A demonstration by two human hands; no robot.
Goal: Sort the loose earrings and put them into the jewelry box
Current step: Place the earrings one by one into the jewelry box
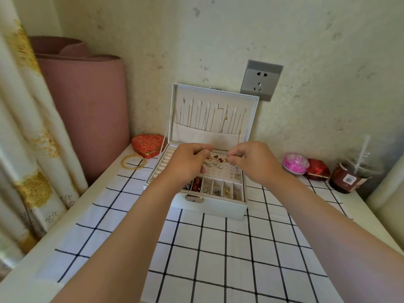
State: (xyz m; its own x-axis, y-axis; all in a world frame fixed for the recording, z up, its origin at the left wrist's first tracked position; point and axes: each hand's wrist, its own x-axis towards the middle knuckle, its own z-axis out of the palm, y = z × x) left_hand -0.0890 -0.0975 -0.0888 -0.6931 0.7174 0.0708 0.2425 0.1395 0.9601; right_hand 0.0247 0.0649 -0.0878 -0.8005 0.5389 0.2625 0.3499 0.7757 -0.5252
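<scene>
While both hands hover over the open jewelry box (220, 207), the right hand (251, 161) pinches a small earring (229, 159); the left hand (188, 162) is curled, its contents indiscernible.

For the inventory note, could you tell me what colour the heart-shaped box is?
Red with a gold floral pattern, seen in the head view: the heart-shaped box.

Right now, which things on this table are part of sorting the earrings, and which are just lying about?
Part of the job: jewelry box, earrings, left hand, right hand.

Just lying about: heart-shaped box, gold bangles, iced drink, pink ball, red box.
</scene>
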